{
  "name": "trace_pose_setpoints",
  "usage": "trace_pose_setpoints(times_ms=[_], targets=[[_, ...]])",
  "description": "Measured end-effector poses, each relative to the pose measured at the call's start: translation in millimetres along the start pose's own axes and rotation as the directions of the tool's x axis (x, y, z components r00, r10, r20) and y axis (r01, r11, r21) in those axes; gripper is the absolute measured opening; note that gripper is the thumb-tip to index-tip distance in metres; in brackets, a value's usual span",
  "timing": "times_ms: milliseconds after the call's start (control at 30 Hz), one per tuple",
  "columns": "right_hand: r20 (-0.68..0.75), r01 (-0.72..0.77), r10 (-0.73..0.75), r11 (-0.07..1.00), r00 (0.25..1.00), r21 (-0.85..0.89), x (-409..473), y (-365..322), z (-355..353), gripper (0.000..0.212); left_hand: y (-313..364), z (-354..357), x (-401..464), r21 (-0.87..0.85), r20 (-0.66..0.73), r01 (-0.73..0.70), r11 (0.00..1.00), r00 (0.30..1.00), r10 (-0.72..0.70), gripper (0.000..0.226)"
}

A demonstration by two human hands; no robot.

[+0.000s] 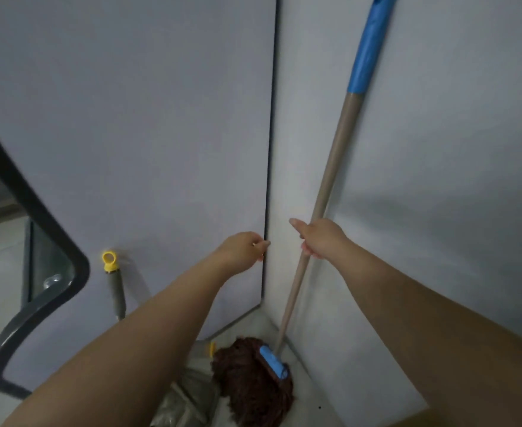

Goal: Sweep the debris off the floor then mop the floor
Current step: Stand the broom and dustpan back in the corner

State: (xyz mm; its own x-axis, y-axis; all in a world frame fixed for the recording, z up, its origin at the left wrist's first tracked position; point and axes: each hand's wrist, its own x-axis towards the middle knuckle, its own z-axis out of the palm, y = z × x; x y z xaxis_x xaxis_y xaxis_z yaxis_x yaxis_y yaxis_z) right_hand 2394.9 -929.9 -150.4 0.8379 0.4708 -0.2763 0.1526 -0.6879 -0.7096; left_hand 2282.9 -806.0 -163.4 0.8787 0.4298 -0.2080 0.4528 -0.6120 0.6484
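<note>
Your right hand [320, 238] grips the mop handle [333, 167] at frame centre, fingers curled round it. The mop head [247, 377] rests on the floor [312, 405], lower centre. Your left hand [244, 249] hangs beside it, fingers loosely curled, holding nothing.

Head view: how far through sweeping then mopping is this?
Sweeping looks finished: the yellow-capped grey broom handle leans against the wall. In hand: the right hand grips the tan mop pole with blue grip; the left hand holds nothing. Mopping remains.

One mop [330, 180], perhaps one broom [115, 288], two hands [321, 238]
</note>
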Motion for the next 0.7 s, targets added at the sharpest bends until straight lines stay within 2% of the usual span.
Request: trace_pose_setpoints(times_ms=[100,200,267,333,467,567,633,700], targets=[[0.006,0.042,-0.041,0.987,0.999,-0.158,39,25,-26,0.054,19,21,38,0.257,0.030,-0.013,0.966,1.000,0.005,0.038],[0.042,0.058,-0.046,0.941,0.998,-0.333,64,34,-35,0.051,31,32,61,0.461,0.085,-0.010,0.887,0.996,-0.033,0.039],[0.080,0.082,-0.055,0.917,0.995,-0.389,76,34,-38,0.050,36,36,68,0.576,0.111,-0.005,0.818,0.991,-0.072,0.039],[0.095,0.084,-0.049,0.909,0.994,-0.409,84,32,-38,0.059,38,36,72,0.654,0.123,-0.003,0.757,0.987,-0.102,0.039],[0.074,0.095,-0.074,0.939,0.994,-0.332,101,28,-37,0.060,41,28,82,0.726,0.122,-0.020,0.687,0.987,-0.100,0.039],[0.050,0.081,-0.078,0.995,0.996,-0.059,116,26,-38,0.063,42,17,86,0.734,0.114,-0.033,0.678,0.991,-0.076,0.039],[0.056,0.066,-0.071,0.994,0.996,0.087,126,25,-36,0.051,38,9,87,0.730,0.109,-0.028,0.683,0.991,-0.076,0.040],[0.054,0.073,-0.081,0.987,0.995,0.143,130,24,-32,0.032,32,3,86,0.721,0.115,-0.026,0.692,0.990,-0.082,0.043]])
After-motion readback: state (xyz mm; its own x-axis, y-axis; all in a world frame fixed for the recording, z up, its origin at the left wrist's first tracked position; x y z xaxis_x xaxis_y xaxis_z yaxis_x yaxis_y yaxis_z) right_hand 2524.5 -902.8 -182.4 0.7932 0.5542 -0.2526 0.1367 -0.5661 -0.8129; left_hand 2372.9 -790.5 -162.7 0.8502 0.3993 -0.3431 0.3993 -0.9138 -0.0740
